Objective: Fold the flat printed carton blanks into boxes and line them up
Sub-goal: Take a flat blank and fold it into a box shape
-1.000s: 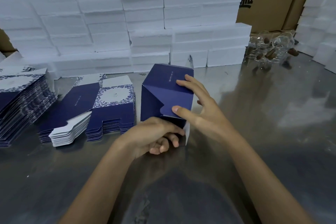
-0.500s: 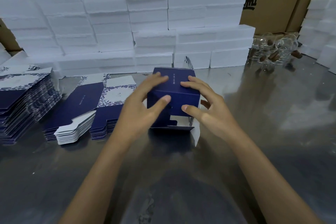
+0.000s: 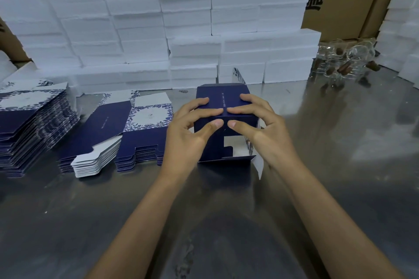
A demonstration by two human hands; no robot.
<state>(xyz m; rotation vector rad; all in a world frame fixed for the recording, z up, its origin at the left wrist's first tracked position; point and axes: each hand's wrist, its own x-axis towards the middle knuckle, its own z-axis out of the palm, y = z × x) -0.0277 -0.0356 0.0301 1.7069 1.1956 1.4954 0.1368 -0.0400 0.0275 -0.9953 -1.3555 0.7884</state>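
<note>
Head view: a half-formed navy box (image 3: 223, 120) stands on the steel table (image 3: 226, 222), just in front of the wall of white foam blocks (image 3: 192, 36). Both hands are clamped on it. The left hand (image 3: 190, 133) grips the left side and the right hand (image 3: 263, 129) grips the right side, with fingers laid over the top panel and both thumbs pressing the near face, their tips almost meeting at the middle.

The step in hand looks like closing the near end: 1 flap is pressed down under the thumbs, while a white notch of open interior still shows below them. A loose white-backed flap (image 3: 258, 165) hangs out at the lower right corner and a bottom panel lies flat on the table. The next move probably calls for tucking those remaining flaps in so the end locks, then turning the box to set it in a row.

The box looks close to cubic, so no long axis is clear; its open end faces the person, and the line of fine print on top runs away from them.

To the left lie 2 stacks of flat blanks (image 3: 145, 133), touching the left hand's side, with a taller stack (image 3: 29, 124) farther left.
</note>
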